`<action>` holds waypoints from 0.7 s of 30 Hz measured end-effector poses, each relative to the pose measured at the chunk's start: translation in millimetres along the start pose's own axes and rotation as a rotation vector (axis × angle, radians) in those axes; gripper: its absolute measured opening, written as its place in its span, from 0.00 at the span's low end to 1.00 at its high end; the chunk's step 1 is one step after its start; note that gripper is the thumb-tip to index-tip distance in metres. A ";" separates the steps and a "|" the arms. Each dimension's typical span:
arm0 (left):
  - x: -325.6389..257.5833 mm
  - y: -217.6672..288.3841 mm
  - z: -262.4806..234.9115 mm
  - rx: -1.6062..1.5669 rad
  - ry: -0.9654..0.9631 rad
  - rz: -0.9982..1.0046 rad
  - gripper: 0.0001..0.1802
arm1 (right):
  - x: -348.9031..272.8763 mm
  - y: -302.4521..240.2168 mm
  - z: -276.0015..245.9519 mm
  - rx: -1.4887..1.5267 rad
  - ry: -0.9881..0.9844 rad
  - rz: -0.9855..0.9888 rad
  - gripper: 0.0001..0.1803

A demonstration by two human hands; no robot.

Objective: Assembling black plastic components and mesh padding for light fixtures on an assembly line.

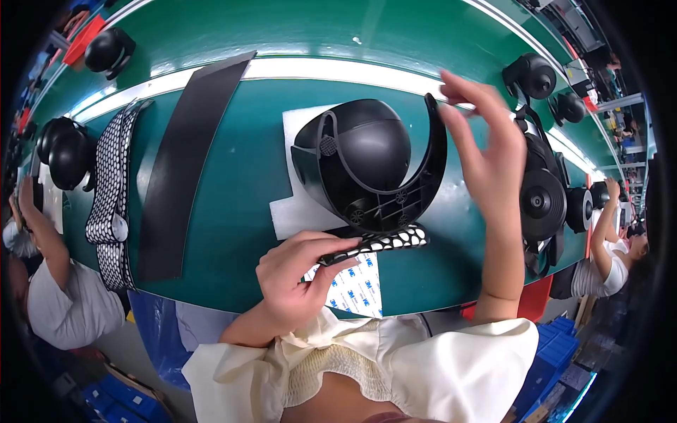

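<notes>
Left hand [293, 276] on dotted strip [396, 240], long axis crosswise, free end rightward.

Glossy green worktable [236, 176] takes up the middle, bright white strip [317, 69] running along its far side, second green surface [289, 28] beyond. Red bin [534, 299] sits at the table's near right edge, blue crates [551, 359] lower near right, grey floor [135, 352] near left. Pale metal framing [625, 102] stands far right; light glares off the green tops.
</notes>
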State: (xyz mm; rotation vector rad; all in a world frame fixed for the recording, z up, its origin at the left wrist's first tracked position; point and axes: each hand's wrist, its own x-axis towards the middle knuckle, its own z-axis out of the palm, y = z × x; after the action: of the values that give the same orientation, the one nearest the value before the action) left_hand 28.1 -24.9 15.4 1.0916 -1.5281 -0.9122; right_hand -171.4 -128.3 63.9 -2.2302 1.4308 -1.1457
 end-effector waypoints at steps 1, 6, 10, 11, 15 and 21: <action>-1.3 0.7 -1.6 0.026 -0.004 -0.028 0.11 | -5.4 -12.1 -3.6 -0.181 0.064 -0.241 0.09; 3.7 0.7 -0.8 0.057 0.002 0.100 0.11 | -32.5 -55.3 6.1 0.152 -0.389 -0.395 0.15; 2.7 0.8 -1.7 0.098 -0.020 0.081 0.11 | -39.8 -47.3 14.5 0.166 -0.310 -0.540 0.15; 1.5 0.7 -2.0 0.104 -0.013 0.079 0.11 | -42.5 -45.0 18.5 0.143 -0.256 -0.640 0.14; 0.9 7.5 -1.7 0.133 0.015 -0.118 0.08 | -48.4 -37.6 20.8 0.508 -0.179 -0.659 0.09; -2.7 1.9 -3.5 0.001 0.047 -0.106 0.11 | -60.7 -42.4 21.4 0.503 -0.245 -0.226 0.26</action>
State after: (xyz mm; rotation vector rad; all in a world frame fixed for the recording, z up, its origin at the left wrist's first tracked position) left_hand 31.3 -21.8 17.2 1.1954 -1.4440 -0.9512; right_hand -140.7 -60.0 45.5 -2.1023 0.7108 -1.0983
